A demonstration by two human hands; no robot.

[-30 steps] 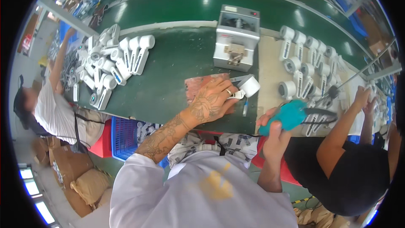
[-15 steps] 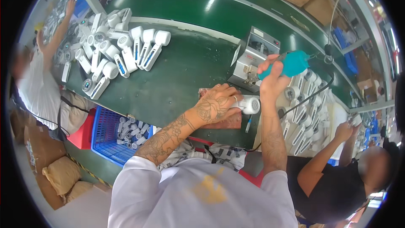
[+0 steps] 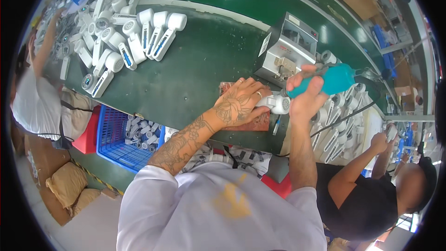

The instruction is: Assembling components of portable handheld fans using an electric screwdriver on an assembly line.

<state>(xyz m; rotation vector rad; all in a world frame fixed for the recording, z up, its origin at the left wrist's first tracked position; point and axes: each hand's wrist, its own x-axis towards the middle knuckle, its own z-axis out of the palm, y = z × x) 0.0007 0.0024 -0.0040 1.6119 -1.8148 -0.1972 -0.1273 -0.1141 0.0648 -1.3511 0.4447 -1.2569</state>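
Observation:
My left hand [image 3: 240, 103] presses down over a white handheld fan [image 3: 281, 105], fingers wrapped round its body. The fan's round head pokes out to the right, and much of the rest is hidden under the hand. Beneath it lies a reddish-brown mat [image 3: 258, 124]. My right hand [image 3: 306, 94] grips a teal electric screwdriver [image 3: 338, 80], tilted with its tip end pointing left, just above the fan's head. Whether the tip touches the fan I cannot tell. Right behind stands a grey metal screw feeder [image 3: 289, 49].
Many white fans [image 3: 116, 39] are heaped at the back left, and more fan parts [image 3: 337, 121] lie on the right. A blue pen-like tool [image 3: 277, 125] rests by the mat. A blue basket [image 3: 109, 142] of small parts stands below left. Co-workers sit on both sides.
My right hand has brought the screwdriver away from the screw feeder, nearer to the fan. The left hand keeps its hold on the fan. The whole view has shifted a little.

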